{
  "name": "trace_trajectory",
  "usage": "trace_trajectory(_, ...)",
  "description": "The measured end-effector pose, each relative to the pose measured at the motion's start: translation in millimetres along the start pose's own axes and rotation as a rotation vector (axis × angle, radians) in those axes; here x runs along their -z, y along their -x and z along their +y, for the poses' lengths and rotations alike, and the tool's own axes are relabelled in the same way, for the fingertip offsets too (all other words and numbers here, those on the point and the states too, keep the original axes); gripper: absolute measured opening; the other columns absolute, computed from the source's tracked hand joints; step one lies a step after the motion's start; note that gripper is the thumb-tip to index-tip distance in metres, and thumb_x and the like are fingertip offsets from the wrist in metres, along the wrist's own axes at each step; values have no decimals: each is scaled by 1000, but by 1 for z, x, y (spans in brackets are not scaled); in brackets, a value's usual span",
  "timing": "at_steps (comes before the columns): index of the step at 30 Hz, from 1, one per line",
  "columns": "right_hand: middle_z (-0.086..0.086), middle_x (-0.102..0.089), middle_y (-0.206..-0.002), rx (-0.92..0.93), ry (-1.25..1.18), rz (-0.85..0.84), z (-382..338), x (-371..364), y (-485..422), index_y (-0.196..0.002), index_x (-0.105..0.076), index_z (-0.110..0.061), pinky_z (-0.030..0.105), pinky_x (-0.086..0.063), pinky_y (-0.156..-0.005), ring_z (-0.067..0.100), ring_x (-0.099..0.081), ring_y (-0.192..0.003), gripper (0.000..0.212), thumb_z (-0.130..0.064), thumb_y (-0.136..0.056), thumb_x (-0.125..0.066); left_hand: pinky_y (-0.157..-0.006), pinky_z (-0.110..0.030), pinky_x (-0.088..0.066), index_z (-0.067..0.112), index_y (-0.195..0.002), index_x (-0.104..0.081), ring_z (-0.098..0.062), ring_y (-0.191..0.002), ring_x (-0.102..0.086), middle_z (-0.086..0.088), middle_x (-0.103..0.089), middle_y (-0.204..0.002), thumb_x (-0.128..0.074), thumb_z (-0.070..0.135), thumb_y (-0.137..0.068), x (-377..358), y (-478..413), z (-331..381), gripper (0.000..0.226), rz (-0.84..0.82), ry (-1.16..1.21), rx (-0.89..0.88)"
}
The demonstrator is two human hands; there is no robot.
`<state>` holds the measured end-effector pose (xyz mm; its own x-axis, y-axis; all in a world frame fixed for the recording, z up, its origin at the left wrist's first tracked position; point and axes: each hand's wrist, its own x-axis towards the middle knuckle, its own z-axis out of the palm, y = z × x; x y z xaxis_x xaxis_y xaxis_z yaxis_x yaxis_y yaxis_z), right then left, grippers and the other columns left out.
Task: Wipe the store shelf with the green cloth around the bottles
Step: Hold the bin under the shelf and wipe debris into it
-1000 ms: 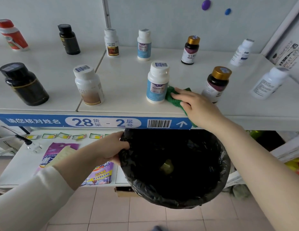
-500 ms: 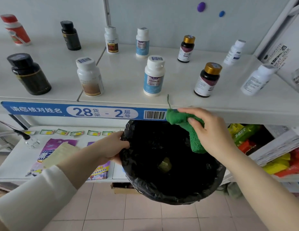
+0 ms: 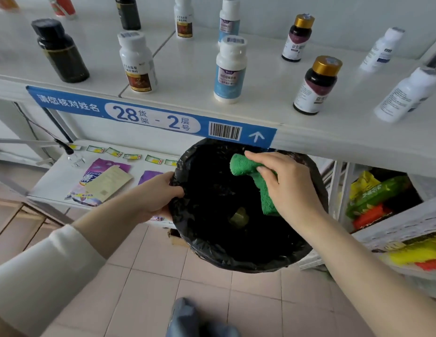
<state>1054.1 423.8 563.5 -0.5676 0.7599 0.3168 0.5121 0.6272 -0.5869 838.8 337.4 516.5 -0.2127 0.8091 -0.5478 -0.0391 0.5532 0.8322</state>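
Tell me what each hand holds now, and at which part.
The right hand grips the green cloth around its middle, above the bin. The left hand holds the black bin bag at its left rim.

A white store shelf (image 3: 273, 69) carries upright bottles well apart — a black bottle (image 3: 60, 51) at nine o'clock, a brown-labelled white bottle (image 3: 137, 63) beside it, a blue-labelled bottle (image 3: 230, 70) at the centre, and a gold-capped dark bottle (image 3: 316, 86) at three o'clock. A blue label strip (image 3: 151, 116) is fixed along its front edge. On the lower shelf (image 3: 53, 177), at seven o'clock, purple packets (image 3: 100, 176) lie flat.
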Motion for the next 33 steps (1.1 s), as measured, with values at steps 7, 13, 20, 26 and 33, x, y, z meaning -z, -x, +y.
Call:
trace_trajectory(7, -14, -65, -82, -127, -82, -222, -15, -2, 9, -120, -57, -36, 14, -29, -36, 10, -43, -33, 34, -18, -93, -50, -50, -27, -55, 22, -97, -58, -12, -63, -70, -6, -68, -88, -42, -6, -87, 14, 36, -46, 34, 115, 89, 39)
trace_trajectory(13, -13, -63, -97, 129, -140, -132, -77, -52, 29, -116, -62, -18, -6, -29, -51, -23, -44, -49, 30, -8, -88, -57, -51, -28, -56, 24, -94, -57, -13, -67, -71, -5, -69, -92, -43, -5, -88, 54, 77, -90, 32, 219, 171, 113)
trace_trajectory(20, -22, -58, -85, 58, -183, -438, -136, -152, 41, -105, -60, -24, -4, -34, -60, -26, -49, -67, 19, -16, -88, -58, -58, -38, -60, 18, -112, -53, -22, -81, -68, -9, -67, -99, -42, -5, -88, 135, 132, -156, 35, 386, 279, 132)
trace_trajectory(26, -14, -60, -90, -45, -139, -639, -200, -256, 37, -97, -61, -24, -7, -33, -60, -5, -52, -78, 12, -19, -86, -60, -54, -37, -59, 13, -114, -48, -20, -79, -65, -9, -62, -101, -41, -4, -89, 216, 176, -218, 31, 494, 336, 162)
trace_trajectory(33, -28, -58, -83, -58, -317, -691, -271, -361, 55, -80, -54, -39, -2, -37, -67, -20, -54, -82, 24, -17, -84, -62, -53, -38, -59, 16, -122, -43, -27, -90, -64, -11, -57, -112, -42, 1, -89, 300, 201, -300, 36, 588, 374, 268)
